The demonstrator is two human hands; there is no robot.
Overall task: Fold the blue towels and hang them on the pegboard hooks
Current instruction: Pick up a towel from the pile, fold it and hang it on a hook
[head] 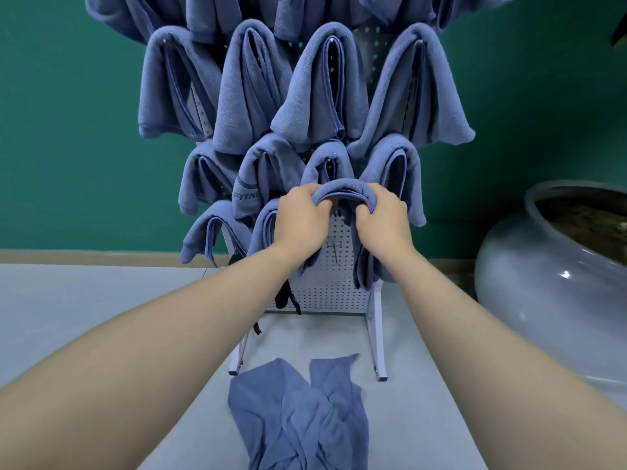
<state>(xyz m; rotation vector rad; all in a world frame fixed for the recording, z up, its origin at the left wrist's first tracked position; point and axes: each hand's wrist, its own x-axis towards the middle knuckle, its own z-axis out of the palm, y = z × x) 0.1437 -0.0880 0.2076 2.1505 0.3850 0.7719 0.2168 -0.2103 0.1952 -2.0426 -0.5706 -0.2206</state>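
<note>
A white pegboard (334, 293) on a stand rises from the grey table, covered with several folded blue towels (319, 86) draped over its hooks. In front of its lower rows I hold one folded blue towel (344, 188) arched between both hands. My left hand (300, 222) grips its left side and my right hand (381, 220) grips its right side, fingers curled under the fold. The towel's ends hang down behind my wrists. A bare metal hook (334, 249) shows just below my hands. A crumpled, unfolded blue towel (302, 415) lies on the table near me.
The grey table (84, 307) spreads to the left. A large pale grey ceramic pot (549, 286) with dark contents stands at the right, close to the stand's foot (378, 351). A green wall is behind. Black straps (285, 298) hang at the pegboard's lower left.
</note>
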